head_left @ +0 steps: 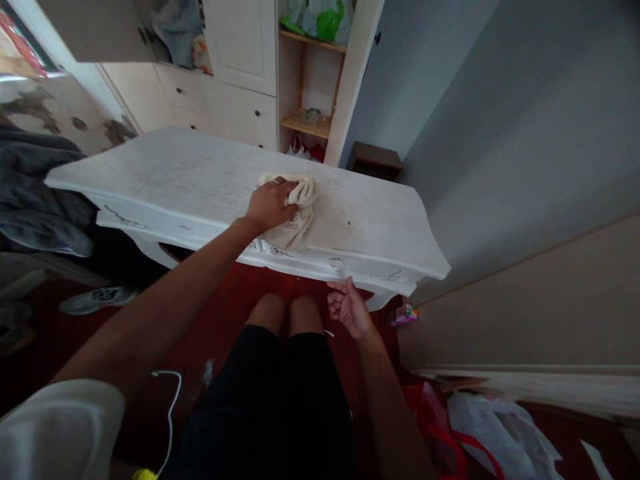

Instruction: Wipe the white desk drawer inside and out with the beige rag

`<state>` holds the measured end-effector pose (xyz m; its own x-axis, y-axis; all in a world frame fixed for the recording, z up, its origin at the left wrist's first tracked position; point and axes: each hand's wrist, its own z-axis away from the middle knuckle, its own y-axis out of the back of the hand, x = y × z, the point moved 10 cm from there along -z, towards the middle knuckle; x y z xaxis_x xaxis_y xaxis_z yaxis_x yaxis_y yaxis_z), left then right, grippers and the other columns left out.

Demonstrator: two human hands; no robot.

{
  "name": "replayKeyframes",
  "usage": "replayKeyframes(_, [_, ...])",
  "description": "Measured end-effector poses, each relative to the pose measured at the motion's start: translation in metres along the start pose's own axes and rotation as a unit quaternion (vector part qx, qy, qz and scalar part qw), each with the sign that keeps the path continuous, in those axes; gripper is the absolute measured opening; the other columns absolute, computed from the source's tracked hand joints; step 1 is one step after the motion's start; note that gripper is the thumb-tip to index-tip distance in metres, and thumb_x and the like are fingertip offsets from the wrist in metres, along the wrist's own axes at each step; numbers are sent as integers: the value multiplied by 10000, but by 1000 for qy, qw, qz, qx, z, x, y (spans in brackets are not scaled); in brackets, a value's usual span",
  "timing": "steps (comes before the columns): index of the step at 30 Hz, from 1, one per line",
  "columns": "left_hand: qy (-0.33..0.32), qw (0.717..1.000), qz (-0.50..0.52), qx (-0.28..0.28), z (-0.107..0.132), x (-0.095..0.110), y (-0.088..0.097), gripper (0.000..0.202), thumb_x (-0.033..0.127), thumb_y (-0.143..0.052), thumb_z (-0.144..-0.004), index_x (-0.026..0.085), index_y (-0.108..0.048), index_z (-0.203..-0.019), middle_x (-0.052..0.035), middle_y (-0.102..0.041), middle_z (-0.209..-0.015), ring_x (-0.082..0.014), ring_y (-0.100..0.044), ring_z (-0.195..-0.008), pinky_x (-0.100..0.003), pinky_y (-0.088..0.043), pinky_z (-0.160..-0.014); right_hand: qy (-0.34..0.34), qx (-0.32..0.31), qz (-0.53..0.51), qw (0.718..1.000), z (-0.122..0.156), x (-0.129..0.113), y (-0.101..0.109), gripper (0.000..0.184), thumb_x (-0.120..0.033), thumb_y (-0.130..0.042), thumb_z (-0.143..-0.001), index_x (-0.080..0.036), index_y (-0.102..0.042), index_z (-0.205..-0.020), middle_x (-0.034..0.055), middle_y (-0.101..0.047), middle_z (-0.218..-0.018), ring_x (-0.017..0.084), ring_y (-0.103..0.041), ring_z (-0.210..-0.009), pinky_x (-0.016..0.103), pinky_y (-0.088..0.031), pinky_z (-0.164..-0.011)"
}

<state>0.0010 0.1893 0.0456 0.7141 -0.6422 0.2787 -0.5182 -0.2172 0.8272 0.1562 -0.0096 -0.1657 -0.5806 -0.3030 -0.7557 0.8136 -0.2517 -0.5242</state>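
My left hand is pressed onto a cream cloth, fingers gripping its bunched upper part. The cloth lies on the white table, near the middle of the top, and a flap of it reaches the front edge. A ring shows on one finger. Close to the table's front, just below a small drawer knob, is my right hand. Its palm is turned up, the fingers loosely bent and apart, with nothing seen in them. I cannot tell whether its fingertips touch the table.
A white cabinet with drawers and open shelves stands behind the table. Dark clothing lies at the left, above a shoe. Plastic bags and a pink box are on the right. A white cable crosses the red floor.
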Motion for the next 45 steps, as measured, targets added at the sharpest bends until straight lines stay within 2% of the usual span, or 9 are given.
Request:
replayKeyframes(2, [-15,1000,27,0,0,-5,1,506,297,-571,-741,152,-620,-1224,-147,-603,-1217,-329,-562,-1133,-441,-426,-1003,-45,-11,-69,997,-12,12,-7,620,-714,-645,-750,-148,-639,-1002,19,-614,-657,111,-498,-481,197,-340,-397])
replayKeyframes(5, [-42,995,87,3,1,-13,2,484,294,-585,-711,145,-632,-1169,-134,-608,-1216,-313,-543,-1168,-426,-406,-1041,-58,-18,-133,989,-28,4,-18,592,-684,-589,-815,-127,-637,-1009,14,-604,-650,99,-487,-482,176,-300,-375])
replayKeyframes(7, [-35,989,142,32,1,-24,6,444,294,-590,-698,143,-642,-1112,-123,-630,-1168,-292,-557,-1134,-407,-413,-1034,-60,-13,-146,987,-35,-2,-24,547,-638,-579,-843,-119,-642,-1002,2,-584,-621,89,-461,-461,169,-270,-359])
replayKeyframes(11, [36,962,251,103,3,-51,11,364,296,-593,-696,139,-642,-1021,-85,-674,-1020,-225,-591,-959,-331,-470,-914,-17,40,-155,987,-45,-11,-25,364,-478,-568,-878,-123,-648,-861,-41,-478,-484,66,-359,-395,170,-247,-354])
replayKeyframes(16, [33,953,278,119,5,-51,14,357,283,-593,-687,131,-629,-1008,-47,-669,-946,-187,-589,-876,-285,-473,-841,35,67,-135,988,-46,-12,-25,330,-458,-596,-821,-160,-583,-680,-62,-389,-412,60,-281,-370,183,-221,-359])
replayKeyframes(24, [42,954,264,134,7,-52,17,343,246,-568,-694,140,-629,-1014,-38,-667,-929,-178,-587,-839,-281,-472,-833,70,57,-107,990,2,14,-28,355,-506,-642,-776,-161,-633,-691,-69,-342,-410,53,-248,-376,178,-177,-359])
replayKeyframes(32, [68,954,262,129,10,-57,14,430,235,-581,-684,128,-626,-1098,-47,-679,-958,-178,-591,-849,-270,-481,-813,61,46,-154,985,59,53,-32,331,-488,-729,-763,-161,-676,-744,-45,-398,-498,55,-274,-440,178,-245,-387])
replayKeyframes(37, [58,956,255,130,11,-55,15,463,268,-567,-697,116,-609,-1132,-57,-680,-992,-186,-602,-877,-291,-494,-855,41,64,-196,978,79,70,-33,364,-490,-816,-695,-146,-703,-732,-40,-422,-513,51,-312,-483,172,-298,-430])
replayKeyframes(45, [41,964,246,98,8,-54,9,499,358,-544,-724,133,-568,-1169,-72,-669,-1083,-232,-618,-998,-382,-495,-945,36,90,-164,982,101,80,-23,455,-550,-846,-630,-132,-727,-763,-48,-452,-512,37,-343,-493,171,-305,-460])
